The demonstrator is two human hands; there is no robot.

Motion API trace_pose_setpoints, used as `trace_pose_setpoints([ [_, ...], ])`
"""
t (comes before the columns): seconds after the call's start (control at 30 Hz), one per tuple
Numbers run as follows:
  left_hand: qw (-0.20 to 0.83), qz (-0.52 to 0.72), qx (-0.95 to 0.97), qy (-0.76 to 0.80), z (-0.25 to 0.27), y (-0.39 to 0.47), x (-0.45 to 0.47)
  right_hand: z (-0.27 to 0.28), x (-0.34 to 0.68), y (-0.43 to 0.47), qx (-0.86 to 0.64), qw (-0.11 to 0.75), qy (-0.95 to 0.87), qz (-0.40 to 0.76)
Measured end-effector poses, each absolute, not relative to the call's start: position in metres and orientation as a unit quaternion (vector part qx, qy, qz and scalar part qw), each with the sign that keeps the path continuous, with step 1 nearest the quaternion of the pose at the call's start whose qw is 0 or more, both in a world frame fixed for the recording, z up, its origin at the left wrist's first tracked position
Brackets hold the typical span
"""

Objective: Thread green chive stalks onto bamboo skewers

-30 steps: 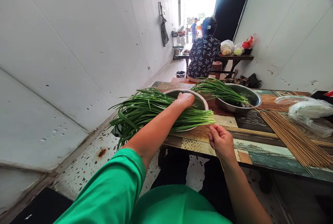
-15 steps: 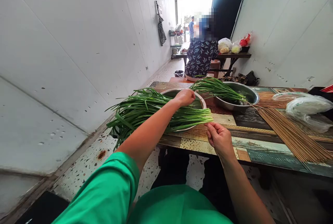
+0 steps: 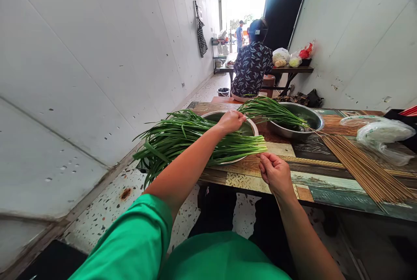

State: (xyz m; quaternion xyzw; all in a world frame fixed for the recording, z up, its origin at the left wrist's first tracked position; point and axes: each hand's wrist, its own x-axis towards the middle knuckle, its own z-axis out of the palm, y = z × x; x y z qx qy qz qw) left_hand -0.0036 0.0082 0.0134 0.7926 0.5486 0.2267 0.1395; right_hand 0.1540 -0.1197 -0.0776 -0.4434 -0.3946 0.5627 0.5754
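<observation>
A big bunch of garlic chives (image 3: 182, 136) lies across a metal bowl (image 3: 255, 129), pale stem ends to the right and green leaves over the table's left edge. My left hand (image 3: 232, 121) is over the bowl, above the chives, its fingers pinched; what they hold is too small or hidden to make out. Just below the stem ends, my right hand (image 3: 275, 171) is closed on a thin wooden skewer (image 3: 276, 199), which runs down along the wrist. Farther right, another bowl (image 3: 317, 119) carries a smaller bunch of chives (image 3: 276, 110) with a skewer at its stem end.
Many bare wooden skewers (image 3: 368, 169) lie fanned out on the patterned table (image 3: 289, 176). Beyond them is a clear plastic bag (image 3: 384, 134). A person (image 3: 251, 67) sits ahead, back turned, at another table with bags. A pale wall (image 3: 81, 63) runs along the left.
My left hand has moved very slightly to the right, still pinched. The right hand and the chives stay nearly where they were.
</observation>
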Motion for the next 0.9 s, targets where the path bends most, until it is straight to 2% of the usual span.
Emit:
trace_pose_setpoints([
  [0.3,0.181,0.255,0.777,0.546,0.0073,0.0101,-0.0031,-0.0737,0.1538,-0.1193,-0.445,0.575,-0.393,0.562],
  [0.6,0.154,0.251,0.766,0.572,0.0112,0.0077,-0.0005,-0.0748,0.1545,-0.1193,-0.449,0.572,-0.391,0.564],
  [0.9,0.172,0.236,0.788,0.542,0.0112,0.0029,0.0019,-0.0759,0.1545,-0.1173,-0.454,0.568,-0.386,0.568],
])
